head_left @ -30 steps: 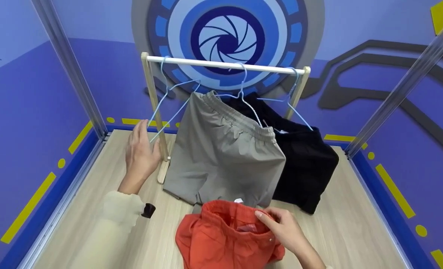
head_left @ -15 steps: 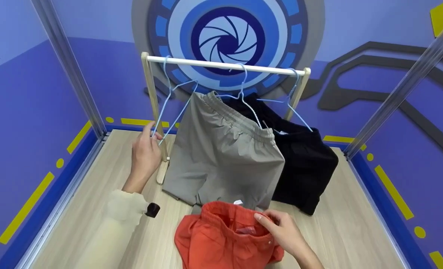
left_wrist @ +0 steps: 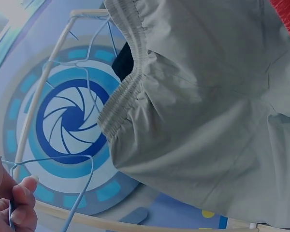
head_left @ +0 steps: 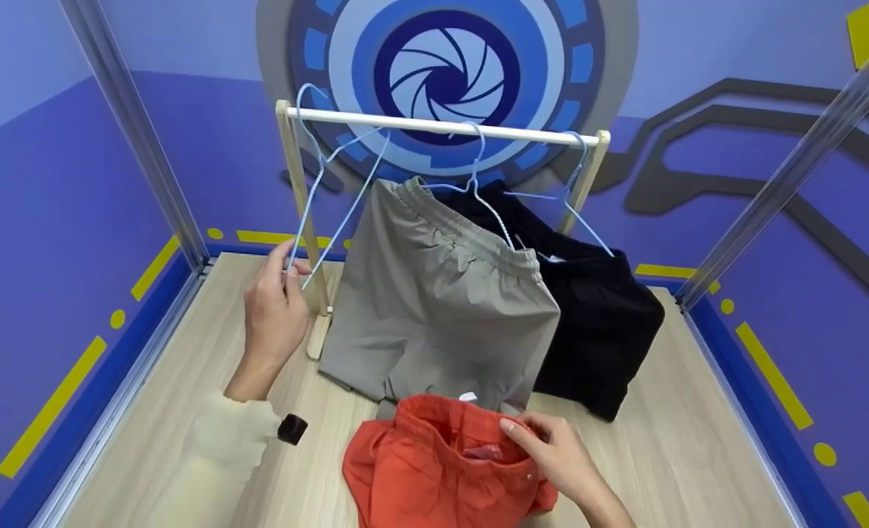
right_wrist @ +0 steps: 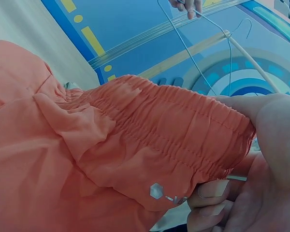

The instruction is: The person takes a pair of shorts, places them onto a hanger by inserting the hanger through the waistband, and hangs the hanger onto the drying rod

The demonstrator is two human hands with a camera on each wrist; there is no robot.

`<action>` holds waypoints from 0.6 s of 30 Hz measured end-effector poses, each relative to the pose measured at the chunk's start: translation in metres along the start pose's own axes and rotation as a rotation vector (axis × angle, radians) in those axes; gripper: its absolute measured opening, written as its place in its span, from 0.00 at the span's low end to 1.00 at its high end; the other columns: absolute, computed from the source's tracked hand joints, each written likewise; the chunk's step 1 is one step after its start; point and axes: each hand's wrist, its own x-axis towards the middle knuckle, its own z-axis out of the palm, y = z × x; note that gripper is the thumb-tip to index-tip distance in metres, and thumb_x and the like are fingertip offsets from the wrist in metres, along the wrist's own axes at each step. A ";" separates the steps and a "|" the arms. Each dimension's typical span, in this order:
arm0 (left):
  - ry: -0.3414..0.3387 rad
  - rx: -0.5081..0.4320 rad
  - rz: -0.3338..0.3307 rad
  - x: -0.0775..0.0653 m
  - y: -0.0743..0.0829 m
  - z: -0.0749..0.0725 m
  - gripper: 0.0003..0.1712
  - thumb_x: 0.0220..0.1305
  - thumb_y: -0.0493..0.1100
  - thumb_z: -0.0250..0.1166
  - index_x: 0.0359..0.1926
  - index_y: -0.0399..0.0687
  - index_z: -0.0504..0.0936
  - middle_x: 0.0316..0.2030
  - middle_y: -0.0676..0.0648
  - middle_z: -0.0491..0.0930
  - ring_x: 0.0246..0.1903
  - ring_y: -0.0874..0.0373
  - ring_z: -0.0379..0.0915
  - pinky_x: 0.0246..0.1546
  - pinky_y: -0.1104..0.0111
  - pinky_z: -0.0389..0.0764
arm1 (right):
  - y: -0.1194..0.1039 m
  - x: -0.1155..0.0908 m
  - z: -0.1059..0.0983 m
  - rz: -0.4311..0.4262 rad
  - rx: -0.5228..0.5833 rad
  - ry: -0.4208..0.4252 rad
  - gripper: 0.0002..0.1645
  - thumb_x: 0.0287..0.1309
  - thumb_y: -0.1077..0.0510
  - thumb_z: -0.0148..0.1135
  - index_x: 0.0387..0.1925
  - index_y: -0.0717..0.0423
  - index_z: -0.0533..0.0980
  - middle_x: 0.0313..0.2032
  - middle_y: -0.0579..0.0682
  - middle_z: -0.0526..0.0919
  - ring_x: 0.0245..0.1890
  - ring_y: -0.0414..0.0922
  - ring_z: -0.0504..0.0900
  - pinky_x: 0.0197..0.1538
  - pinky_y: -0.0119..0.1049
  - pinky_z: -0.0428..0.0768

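In the head view my left hand (head_left: 276, 315) grips the lower corner of a bare blue wire hanger (head_left: 307, 209). The hanger's hook stands higher than the white rod of the clothes rack (head_left: 397, 124), near its left end; the right wrist view shows that hook (right_wrist: 250, 30) apart from the rod. My right hand (head_left: 562, 458) pinches the elastic waistband of red shorts (head_left: 412, 488), thumb on one side and fingers on the other. The shorts' waist opening faces up, and their lower part runs out of the head view.
Grey pants (head_left: 441, 315) hang on a second blue hanger (head_left: 493, 213) at the rack's middle, behind the red shorts. Black pants (head_left: 599, 315) hang on another hanger (head_left: 588, 227) at the right end. Blue-purple walls and metal posts (head_left: 152, 147) enclose the wooden tabletop (head_left: 669, 447).
My left hand first closed on the hanger's corner, then raised it, and its hook came up off the rod. The right hand stays on the red shorts' waistband.
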 end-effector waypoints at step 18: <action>0.057 -0.030 0.003 -0.051 -0.012 -0.041 0.10 0.62 0.37 0.57 0.43 0.43 0.80 0.24 0.50 0.78 0.14 0.66 0.62 0.16 0.77 0.60 | 0.031 0.011 0.002 -0.012 0.000 0.043 0.16 0.54 0.41 0.59 0.30 0.49 0.80 0.26 0.46 0.80 0.26 0.36 0.75 0.31 0.29 0.74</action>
